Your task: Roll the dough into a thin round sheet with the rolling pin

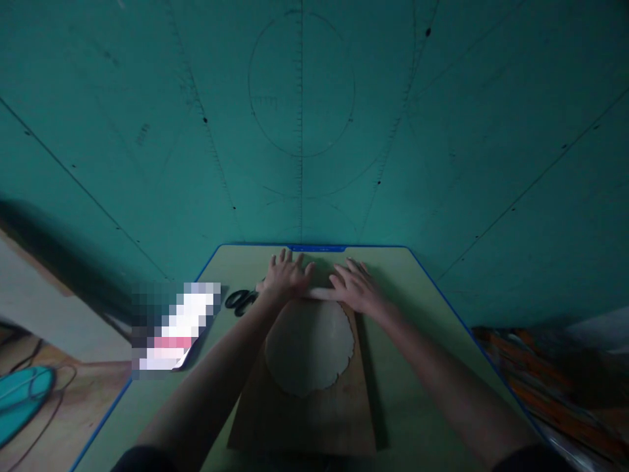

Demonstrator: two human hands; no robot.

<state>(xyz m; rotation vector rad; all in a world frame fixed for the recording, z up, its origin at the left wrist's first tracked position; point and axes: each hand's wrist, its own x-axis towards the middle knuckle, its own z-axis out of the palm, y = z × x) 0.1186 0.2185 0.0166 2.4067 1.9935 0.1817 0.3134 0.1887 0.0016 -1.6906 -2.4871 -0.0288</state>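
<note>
So, nearest you is the bare end of the wooden board (pixel 304 429), and farther up it lies a flat, pale sheet (pixel 310 347) with a ragged edge, dough or clay, can't tell which. At its far edge sits your rolling pin (pixel 322 294), with your left hand (pixel 286 275) and right hand (pixel 358 287) on it, fingers spread, not wrapped round. Black-handled scissors (pixel 240 300) lie left of it on the table (pixel 417 393). Beyond, you've got a green wall (pixel 147 65).

One head-worn camera looks forward and down, near the table (pixel 410 419), facing a green wall (pixel 324 124).
</note>
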